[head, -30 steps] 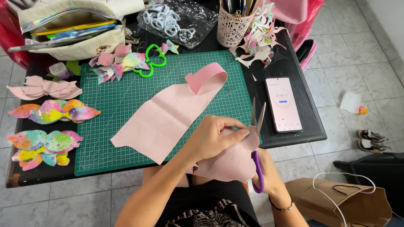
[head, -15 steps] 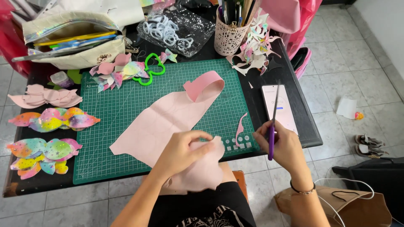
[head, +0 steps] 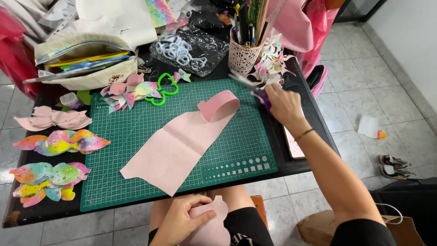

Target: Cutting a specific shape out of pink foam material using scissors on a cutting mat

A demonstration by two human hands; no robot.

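Observation:
My left hand rests low over my lap, below the table edge, holding a cut pink leatherette shape. My right hand is stretched out to the table's right side, gripping purple-handled scissors whose blurred blades point left toward the pen cup. A large pink leatherette sheet with a curled top end lies across the green cutting mat. A phone lies partly hidden under my right forearm.
Pastel bow cutouts and a pink bow piece lie at the table's left. A pouch of pens, a bag of plastic rings, a green heart-shaped template and paper scraps line the back. Shoes lie on the tiled floor.
My right hand has carried the scissors from the mat's lower right corner up toward the pen cup. My left hand has dropped with the cut pink shape below the table edge.

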